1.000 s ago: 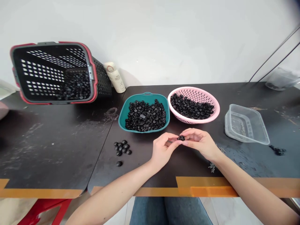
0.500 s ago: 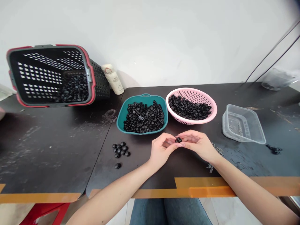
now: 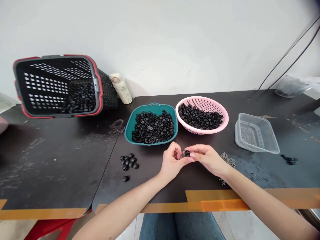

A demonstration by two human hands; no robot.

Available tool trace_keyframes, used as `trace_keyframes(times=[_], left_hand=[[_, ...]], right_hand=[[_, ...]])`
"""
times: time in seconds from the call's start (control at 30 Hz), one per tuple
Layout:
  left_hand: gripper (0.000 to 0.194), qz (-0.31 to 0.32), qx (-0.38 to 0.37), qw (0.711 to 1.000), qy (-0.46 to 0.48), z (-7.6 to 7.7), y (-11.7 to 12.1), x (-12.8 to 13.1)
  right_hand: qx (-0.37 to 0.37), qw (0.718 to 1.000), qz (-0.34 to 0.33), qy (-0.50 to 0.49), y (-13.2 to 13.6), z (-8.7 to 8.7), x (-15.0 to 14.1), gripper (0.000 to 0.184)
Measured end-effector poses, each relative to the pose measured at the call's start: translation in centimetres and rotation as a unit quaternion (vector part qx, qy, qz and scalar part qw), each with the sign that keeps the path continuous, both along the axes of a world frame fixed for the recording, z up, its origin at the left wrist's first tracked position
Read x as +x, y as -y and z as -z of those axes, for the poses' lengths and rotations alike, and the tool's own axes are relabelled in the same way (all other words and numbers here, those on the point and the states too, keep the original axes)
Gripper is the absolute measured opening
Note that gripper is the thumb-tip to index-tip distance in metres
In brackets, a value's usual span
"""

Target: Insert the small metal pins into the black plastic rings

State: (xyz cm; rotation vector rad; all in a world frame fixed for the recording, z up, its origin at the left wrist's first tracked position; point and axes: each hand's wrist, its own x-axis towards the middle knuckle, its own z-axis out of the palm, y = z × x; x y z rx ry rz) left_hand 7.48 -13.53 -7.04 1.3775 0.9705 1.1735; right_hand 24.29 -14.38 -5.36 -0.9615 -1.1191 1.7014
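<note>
Between the thumb and fingers of my right hand (image 3: 206, 158) is a small round black plastic part (image 3: 187, 153). My left hand (image 3: 172, 160) is beside it with curled fingers. Its thumb reaches under the part to the right thumb tip, while its index finger stands a little apart from the part. Whether the curled left fingers hide something small I cannot see. Left of my hands lies a cluster of round black parts (image 3: 130, 160), and one more black part (image 3: 125, 179) sits nearer the front edge.
A teal basin (image 3: 126, 130) of black discs and a pink colander (image 3: 226, 116) of black pieces stand behind my hands. Metal screws (image 3: 228, 160) lie by my right forearm. Farther right are a clear tub (image 3: 272, 141) and small black pieces (image 3: 290, 159). A tipped grey-red basket (image 3: 100, 86) and a bottle (image 3: 122, 89) stand back left.
My left index finger has come away from the black part, which stays in my right hand and has turned. The view has shifted slightly.
</note>
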Motion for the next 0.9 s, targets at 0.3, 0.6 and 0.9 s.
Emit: trace_keyframes(times=[0.3,0.6,0.9], left_hand=[[0.048,0.005,0.019,0.999,-0.045,-0.1,-0.1,0.0],[0.028,0.044,0.109,0.991,-0.058,-0.5,-0.1,-0.5],[0.025,0.028,0.204,0.972,-0.113,-0.8,-0.6,-0.7]], right_hand=[[-0.026,0.999,-0.013,-0.017,0.1,0.0,-0.3,0.027],[0.037,0.999,0.013,-0.005,-0.1,-0.5,0.1,0.023],[0.175,0.975,0.053,0.127,0.0,-0.9,0.9,0.015]])
